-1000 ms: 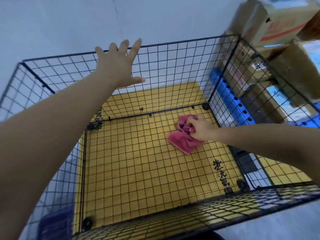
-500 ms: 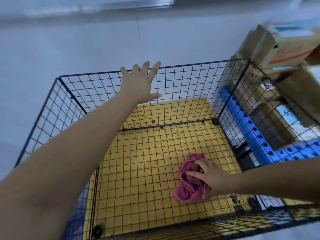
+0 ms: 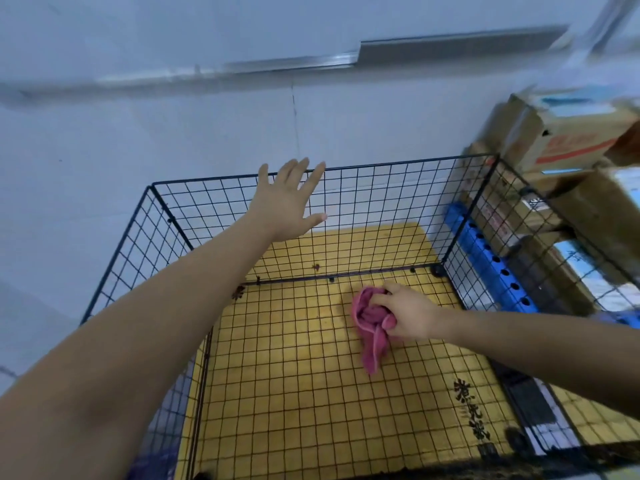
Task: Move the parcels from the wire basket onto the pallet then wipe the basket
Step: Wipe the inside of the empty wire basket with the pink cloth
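Yellow mat (image 3: 294, 393) with black characters; grey strip (image 3: 460, 48) runs along pale wall (image 3: 173, 140)

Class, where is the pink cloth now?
In the head view, the pink cloth lies on the wire basket's floor, right of centre, gripped by the right hand.

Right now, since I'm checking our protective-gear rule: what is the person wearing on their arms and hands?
Nothing that shows. The left hand and right hand are ungloved, with no rings, watch or bracelet. The left forearm and right forearm are bare, with no sleeve in view.
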A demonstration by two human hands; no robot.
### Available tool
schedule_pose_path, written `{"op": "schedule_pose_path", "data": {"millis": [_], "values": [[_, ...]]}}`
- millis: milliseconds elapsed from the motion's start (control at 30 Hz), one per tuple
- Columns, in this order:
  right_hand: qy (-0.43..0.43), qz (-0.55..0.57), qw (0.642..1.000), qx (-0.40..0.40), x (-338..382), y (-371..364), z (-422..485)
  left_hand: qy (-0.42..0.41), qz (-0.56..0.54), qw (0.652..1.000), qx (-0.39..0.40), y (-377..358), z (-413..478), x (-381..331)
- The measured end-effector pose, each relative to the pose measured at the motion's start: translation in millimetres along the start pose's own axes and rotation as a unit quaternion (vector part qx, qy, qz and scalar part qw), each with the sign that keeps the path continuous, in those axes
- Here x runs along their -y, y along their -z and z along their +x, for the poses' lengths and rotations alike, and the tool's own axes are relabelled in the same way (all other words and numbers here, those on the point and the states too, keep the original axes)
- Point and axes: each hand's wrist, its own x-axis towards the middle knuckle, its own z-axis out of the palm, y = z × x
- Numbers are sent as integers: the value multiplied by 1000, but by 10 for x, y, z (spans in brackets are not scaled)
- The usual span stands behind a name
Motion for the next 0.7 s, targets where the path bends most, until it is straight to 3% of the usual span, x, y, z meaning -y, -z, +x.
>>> {"op": "schedule_pose_path", "data": {"millis": [267, 433, 600, 700], "values": [[2, 111, 981, -159, 226, 701, 57, 12, -55, 998, 29, 32, -267, -6], [32, 164, 947, -273, 553, 1135, -57, -11, -174, 983, 48, 50, -504, -96], [67, 258, 899, -348, 911, 1490, -180, -35, -382, 923, -27, 213, -699, -135], [88, 289, 880, -366, 1103, 1592, -233, -33, -437, 897, -61, 348, -807, -141]]}}
